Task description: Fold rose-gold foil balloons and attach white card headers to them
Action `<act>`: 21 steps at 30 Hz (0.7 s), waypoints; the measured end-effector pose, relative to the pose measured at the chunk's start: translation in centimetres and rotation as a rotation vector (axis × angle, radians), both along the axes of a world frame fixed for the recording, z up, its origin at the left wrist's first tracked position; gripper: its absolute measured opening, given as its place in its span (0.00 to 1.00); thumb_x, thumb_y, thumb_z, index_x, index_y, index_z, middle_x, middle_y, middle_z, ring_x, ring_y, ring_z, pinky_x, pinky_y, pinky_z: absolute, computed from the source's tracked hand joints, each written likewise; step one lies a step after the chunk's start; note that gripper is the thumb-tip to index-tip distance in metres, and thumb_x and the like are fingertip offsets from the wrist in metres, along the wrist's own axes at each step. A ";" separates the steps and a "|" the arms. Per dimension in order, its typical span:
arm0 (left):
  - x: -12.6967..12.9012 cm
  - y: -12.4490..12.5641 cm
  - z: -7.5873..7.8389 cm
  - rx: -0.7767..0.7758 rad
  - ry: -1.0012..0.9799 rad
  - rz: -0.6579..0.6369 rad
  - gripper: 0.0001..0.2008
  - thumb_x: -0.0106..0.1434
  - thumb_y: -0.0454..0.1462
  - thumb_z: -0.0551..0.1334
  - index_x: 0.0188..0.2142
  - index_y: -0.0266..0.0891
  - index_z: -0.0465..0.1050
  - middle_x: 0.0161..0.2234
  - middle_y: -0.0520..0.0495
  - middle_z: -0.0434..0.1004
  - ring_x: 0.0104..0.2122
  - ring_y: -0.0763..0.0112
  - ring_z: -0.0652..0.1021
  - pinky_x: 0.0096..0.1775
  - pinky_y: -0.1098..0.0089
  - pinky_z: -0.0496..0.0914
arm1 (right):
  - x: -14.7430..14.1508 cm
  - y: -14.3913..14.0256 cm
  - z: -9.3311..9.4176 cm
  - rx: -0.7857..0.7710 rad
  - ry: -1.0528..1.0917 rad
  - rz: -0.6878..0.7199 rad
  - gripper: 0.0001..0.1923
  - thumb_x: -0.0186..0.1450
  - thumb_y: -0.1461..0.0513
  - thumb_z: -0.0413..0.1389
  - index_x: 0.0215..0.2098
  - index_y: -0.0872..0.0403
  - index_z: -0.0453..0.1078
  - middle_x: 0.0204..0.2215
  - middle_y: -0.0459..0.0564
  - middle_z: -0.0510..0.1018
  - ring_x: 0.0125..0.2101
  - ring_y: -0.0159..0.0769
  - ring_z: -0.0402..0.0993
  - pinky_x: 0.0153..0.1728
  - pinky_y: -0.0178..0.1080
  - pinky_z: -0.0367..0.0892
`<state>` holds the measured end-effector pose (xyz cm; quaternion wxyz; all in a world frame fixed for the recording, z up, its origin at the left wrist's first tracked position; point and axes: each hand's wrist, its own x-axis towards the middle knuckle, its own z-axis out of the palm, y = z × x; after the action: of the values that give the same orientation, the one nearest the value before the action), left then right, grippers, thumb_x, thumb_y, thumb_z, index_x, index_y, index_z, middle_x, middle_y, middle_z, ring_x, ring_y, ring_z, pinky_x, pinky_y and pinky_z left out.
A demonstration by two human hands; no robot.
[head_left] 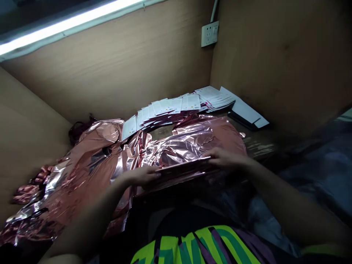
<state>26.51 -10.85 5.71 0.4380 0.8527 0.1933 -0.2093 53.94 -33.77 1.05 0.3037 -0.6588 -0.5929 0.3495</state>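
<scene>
Between my two hands is a thin flat packet [183, 171], seen nearly edge-on with a pale upper edge; its printing cannot be read. My left hand [143, 176] grips its left end, fingers pressed together. At the other end my right hand [221, 157] pinches the corner between thumb and fingers. Just behind the packet lies shiny rose-pink foil, a flat uninflated foil balloon [187, 141], on the table. More creased pink foil balloons [79, 183] spread to the left, partly behind my left forearm.
A fanned row of white printed packets [167, 106] lies along the back. To its right are a stack of white cards [213, 97] and a dark tray [244, 119] with white sheets. Wooden panels [132, 62] enclose the table; a socket [209, 34] is mounted near the corner.
</scene>
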 end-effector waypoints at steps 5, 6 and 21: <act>1.6 4.4 -1.3 -0.353 -0.089 0.471 0.25 0.44 0.50 0.75 0.32 0.35 0.74 0.28 0.49 0.74 0.29 0.71 0.75 0.34 0.72 0.70 | 2.5 1.2 -0.8 -0.104 0.191 -0.254 0.23 0.58 0.44 0.56 0.26 0.55 0.66 0.20 0.43 0.67 0.21 0.28 0.60 0.23 0.33 0.57; 1.7 4.5 -1.8 -0.346 -0.120 0.506 0.26 0.43 0.51 0.75 0.33 0.36 0.73 0.29 0.49 0.74 0.31 0.70 0.75 0.36 0.71 0.70 | 2.5 1.4 -1.0 -0.104 0.174 -0.278 0.22 0.58 0.45 0.56 0.26 0.56 0.66 0.21 0.44 0.67 0.22 0.28 0.61 0.24 0.33 0.57; -2.0 -2.8 -2.8 0.435 -0.109 0.483 0.38 0.54 0.49 0.66 0.60 0.35 0.59 0.48 0.34 0.74 0.52 0.45 0.73 0.50 0.51 0.67 | -4.7 0.9 -2.1 0.200 -0.527 0.176 0.35 0.59 0.58 0.61 0.64 0.53 0.63 0.65 0.56 0.62 0.64 0.52 0.56 0.62 0.55 0.53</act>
<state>24.52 -13.65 2.95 0.2924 0.8656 0.4064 -0.0075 49.23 -32.86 -1.04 0.1711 -0.6398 -0.7377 0.1312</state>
